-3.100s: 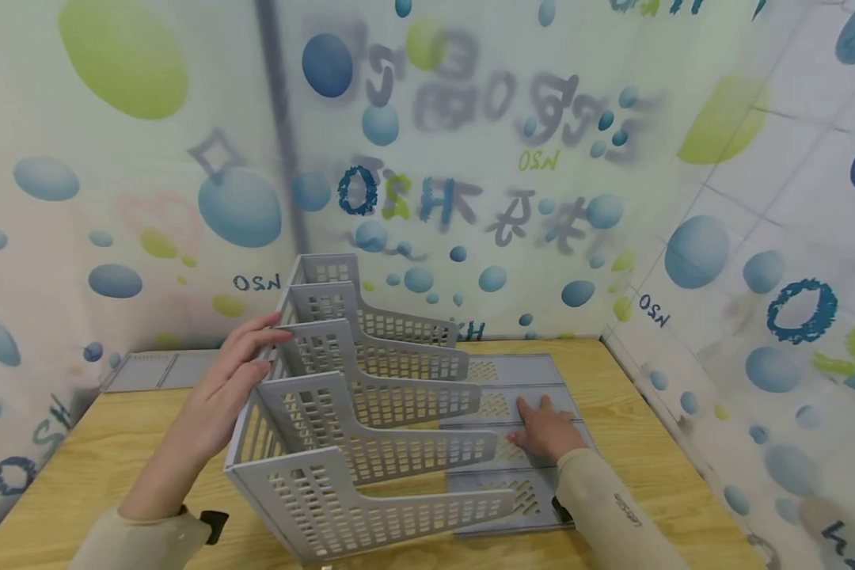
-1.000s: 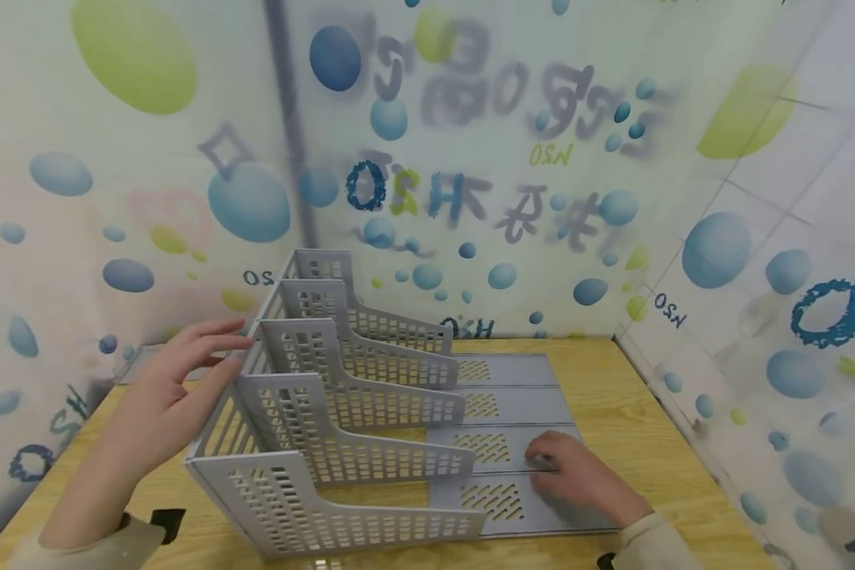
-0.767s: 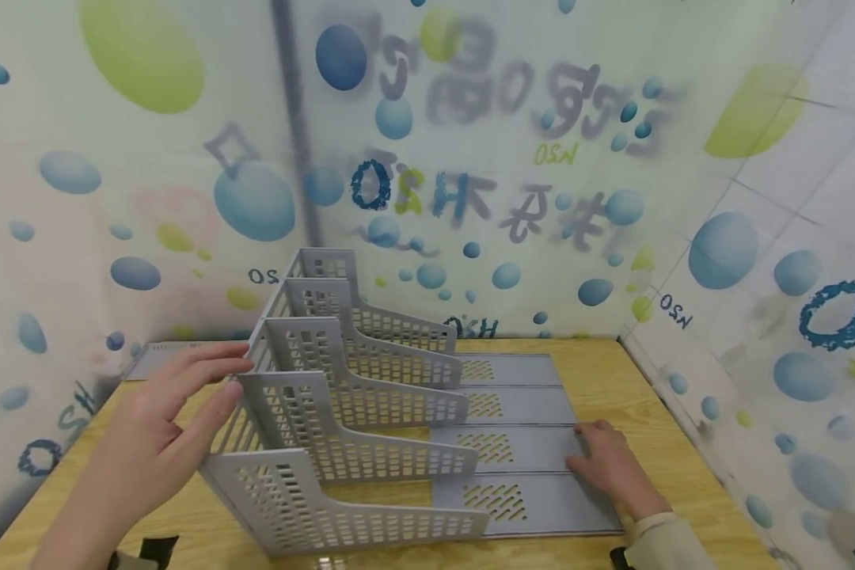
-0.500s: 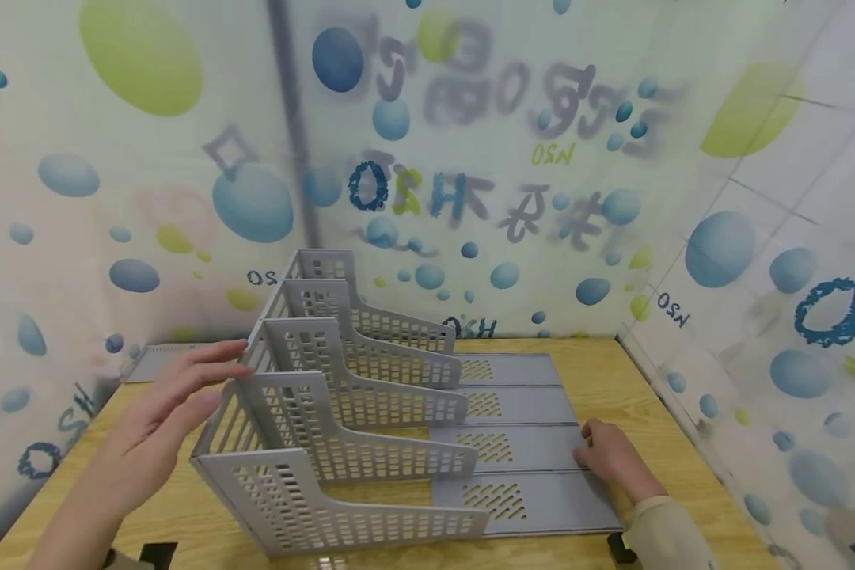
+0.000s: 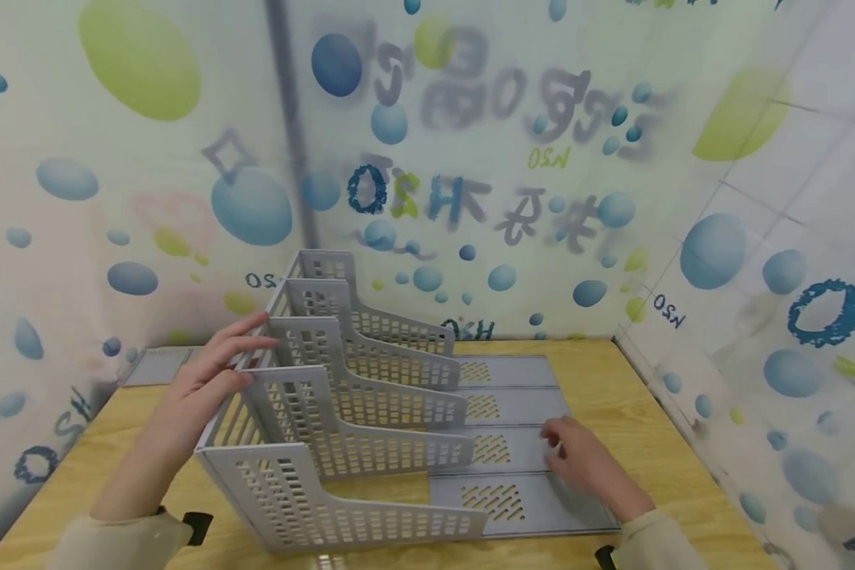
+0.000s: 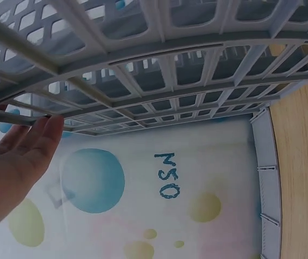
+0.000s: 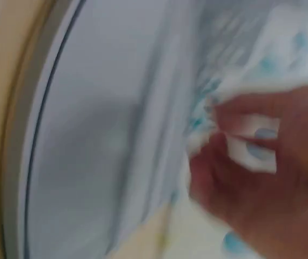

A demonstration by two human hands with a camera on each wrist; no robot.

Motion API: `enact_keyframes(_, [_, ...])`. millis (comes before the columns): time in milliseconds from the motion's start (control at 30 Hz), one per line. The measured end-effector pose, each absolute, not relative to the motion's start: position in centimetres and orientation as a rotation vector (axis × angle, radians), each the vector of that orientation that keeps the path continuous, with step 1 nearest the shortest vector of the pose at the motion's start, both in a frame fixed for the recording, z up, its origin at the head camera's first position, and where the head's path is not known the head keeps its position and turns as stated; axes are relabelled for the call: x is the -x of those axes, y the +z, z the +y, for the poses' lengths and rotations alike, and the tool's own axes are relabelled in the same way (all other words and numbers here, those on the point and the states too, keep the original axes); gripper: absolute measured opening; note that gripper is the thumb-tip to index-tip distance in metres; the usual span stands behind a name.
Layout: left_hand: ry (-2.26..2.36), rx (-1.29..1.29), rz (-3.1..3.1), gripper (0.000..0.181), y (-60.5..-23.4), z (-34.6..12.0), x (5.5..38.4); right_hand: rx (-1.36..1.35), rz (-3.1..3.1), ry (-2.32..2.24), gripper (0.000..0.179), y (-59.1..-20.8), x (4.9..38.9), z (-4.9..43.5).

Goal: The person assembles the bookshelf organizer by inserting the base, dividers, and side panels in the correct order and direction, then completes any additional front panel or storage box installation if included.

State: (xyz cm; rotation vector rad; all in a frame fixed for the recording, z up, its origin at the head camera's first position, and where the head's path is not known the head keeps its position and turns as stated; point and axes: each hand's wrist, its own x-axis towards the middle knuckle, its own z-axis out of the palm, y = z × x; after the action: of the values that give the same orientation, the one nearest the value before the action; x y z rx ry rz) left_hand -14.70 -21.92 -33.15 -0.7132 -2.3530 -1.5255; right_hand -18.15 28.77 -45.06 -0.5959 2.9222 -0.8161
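A grey plastic file rack point(image 5: 399, 518) with several lattice dividers stands on the wooden table, its slatted back towards the left. My left hand point(image 5: 207, 380) lies at the top of that back, fingertips over its upper edge and fingers fairly straight. In the left wrist view, fingertips of the left hand point(image 6: 21, 156) meet a bar of the lattice point(image 6: 143, 102). Right of the dividers, grey panels point(image 5: 549, 503) with slanted slots lie flat in a row. Above them hovers my right hand point(image 5: 587, 459), fingers loosely bent, nothing visible in them; it is blurred in the right wrist view.
Another flat grey panel point(image 5: 158, 366) lies at the table's back left. Bare wood of the table point(image 5: 613, 372) shows right of the row of panels. A curtain with blue and green spots point(image 5: 499, 214) hangs close behind the table.
My right hand first pressed on the panels, then went to their right edge, and is now back left above them. My left hand has shifted right and farther along the rack's top edge.
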Motion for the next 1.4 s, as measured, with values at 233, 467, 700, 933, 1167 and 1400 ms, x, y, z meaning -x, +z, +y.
enact_keyframes(233, [-1.607, 0.671, -2.297, 0.037, -32.9, -21.5, 14.4, 1.394, 2.421, -0.892, 0.015, -45.9, 14.5, 22.7])
enact_keyframes(467, [-1.588, 0.677, -2.322, 0.037, -33.0, -21.5, 14.4, 1.066, 2.624, -0.555, 0.045, -46.9, 12.7, 22.1])
enact_keyframes(700, [-1.607, 0.716, -2.296, 0.037, -33.0, -21.5, 14.4, 1.04, 2.576, -0.696, 0.051, -47.6, 12.6, 24.4])
enact_keyframes(933, [-1.594, 0.691, -2.302, 0.037, -33.1, -21.3, 14.5, 1.103, 2.659, -0.634, 0.05, -47.4, 12.6, 25.6])
enact_keyframes(1167, [-1.616, 0.678, -2.283, 0.039, -33.5, -21.4, 14.7, 1.384, 2.606, -0.866, 0.015, -47.8, 12.7, 22.7])
enact_keyframes(1400, [-1.631, 0.665, -2.283, 0.039, -33.5, -21.3, 14.8, 1.467, 2.687, -0.896, 0.009, -48.4, 12.6, 21.3])
